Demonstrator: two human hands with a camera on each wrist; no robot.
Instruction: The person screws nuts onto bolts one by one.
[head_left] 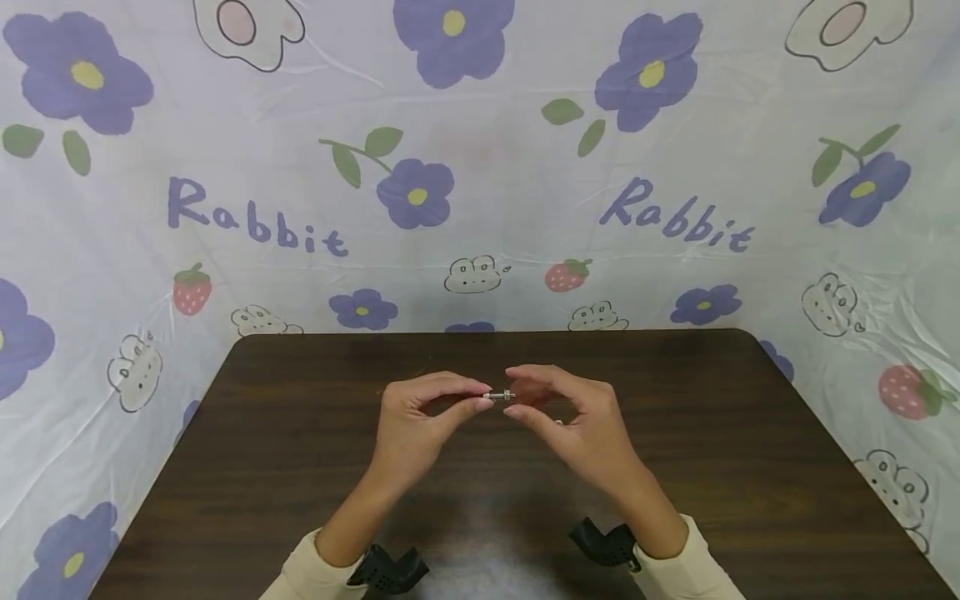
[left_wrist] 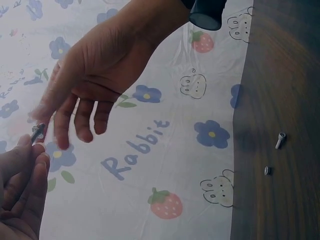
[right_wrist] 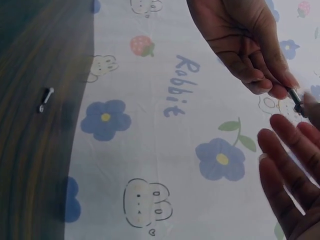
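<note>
Between thumb and index finger, my left hand (head_left: 411, 425) pinches a small silver bolt (head_left: 497, 395), held level above the table. A nut (head_left: 507, 394) appears to sit around its right end. My right hand (head_left: 585, 421) is beside that end, thumb and index finger apart above and below it. In the left wrist view, the right hand (left_wrist: 105, 60) has its other fingers spread loosely, and the bolt (left_wrist: 37, 132) shows at the left fingertips. In the right wrist view, the left hand (right_wrist: 245, 40) holds the bolt (right_wrist: 294, 95), partly hidden by the right thumb.
A second bolt (left_wrist: 281, 140) and a loose nut (left_wrist: 268, 171) lie on the dark wooden table (head_left: 300, 400). Both hands hide them in the head view. A patterned cloth (head_left: 480, 133) hangs behind and beside the table. Black wrist cameras (head_left: 390, 570) are strapped over the cream sleeves.
</note>
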